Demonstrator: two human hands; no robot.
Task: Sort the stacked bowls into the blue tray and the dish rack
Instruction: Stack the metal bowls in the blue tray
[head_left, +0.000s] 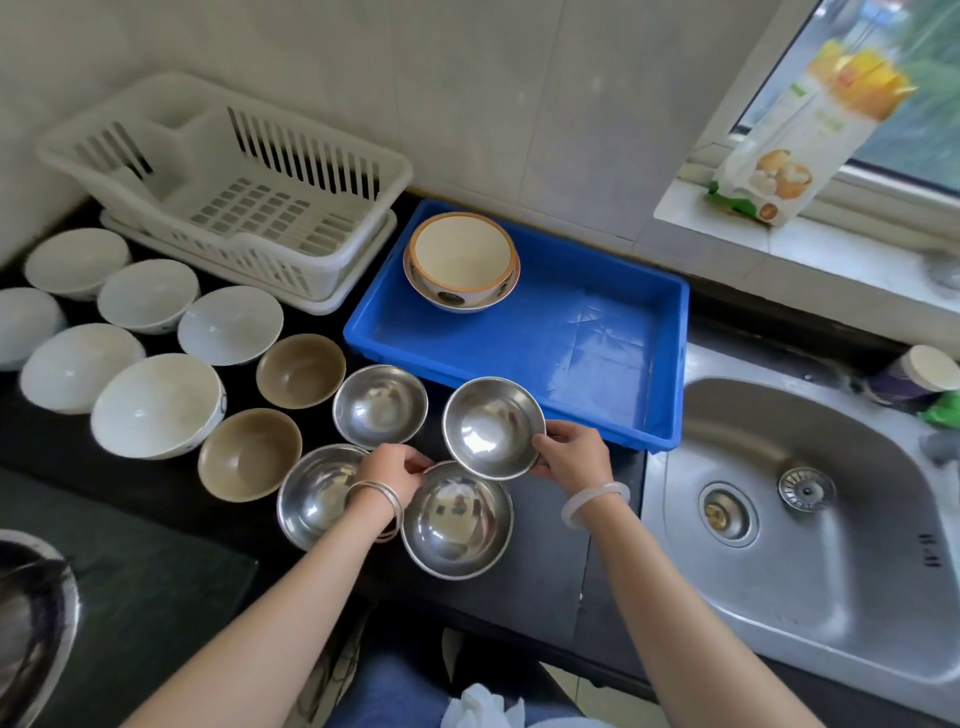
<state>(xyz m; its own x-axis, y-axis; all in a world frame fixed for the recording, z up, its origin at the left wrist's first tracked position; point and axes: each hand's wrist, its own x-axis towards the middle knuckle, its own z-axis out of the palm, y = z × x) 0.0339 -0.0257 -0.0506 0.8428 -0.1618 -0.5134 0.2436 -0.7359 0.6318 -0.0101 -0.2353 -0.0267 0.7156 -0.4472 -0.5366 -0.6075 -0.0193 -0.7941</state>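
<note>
Nearest: a steel bowl (457, 519) is set on the dark counter (545, 561) at the front edge, a second steel bowl (317, 496) just to its left, partly covered by the left wrist. Left hand (389, 470) is curled at the near steel bowl's far rim; whether that rim is actually pinched cannot be told. Right hand (569, 457) is clamped on the right rim of a third steel bowl (493, 426), which is held tilted just above the near one, beside the front edge of the blue tray (597, 358). A fourth steel bowl (379, 405) is seated just left of the held one.

Further left: two brown bowls (249, 454) (301, 370), then six white bowls (156, 405) spread singly over the counter.

In the tray's far-left corner, two cream bowls with orange rims (462, 260) are nested. White dish rack (228, 182) is placed behind, against the wall. Sink (810, 493) is seen at right.
</note>
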